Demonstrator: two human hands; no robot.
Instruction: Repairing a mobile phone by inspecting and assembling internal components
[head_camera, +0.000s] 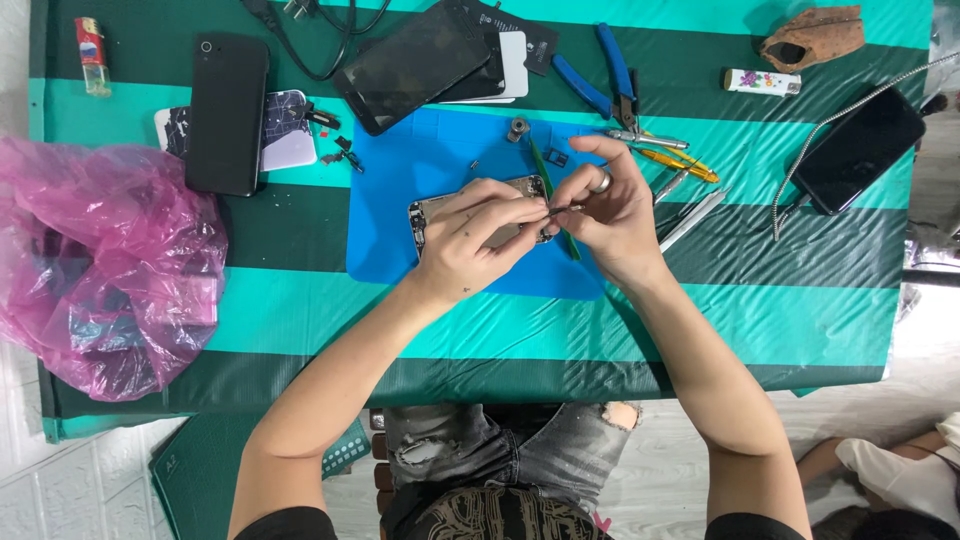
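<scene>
An opened phone body (433, 207) lies on a blue work mat (400, 230) in the middle of the striped table. My left hand (475, 232) rests over it, fingers pressing it down. My right hand (607, 205), with a ring on one finger, pinches thin metal tweezers (562, 210) whose tip meets the phone near my left fingertips. A green pry stick (548, 190) lies slanted beneath my hands. Most of the phone's inside is hidden by my fingers.
A pink plastic bag (105, 260) sits at the left. A black phone (228, 112), a detached screen (410, 65), blue pliers (600, 75), two lighters (90, 55) (762, 82), screwdrivers (680, 160) and another phone on a cable (865, 150) surround the mat. Small screws lie on the mat.
</scene>
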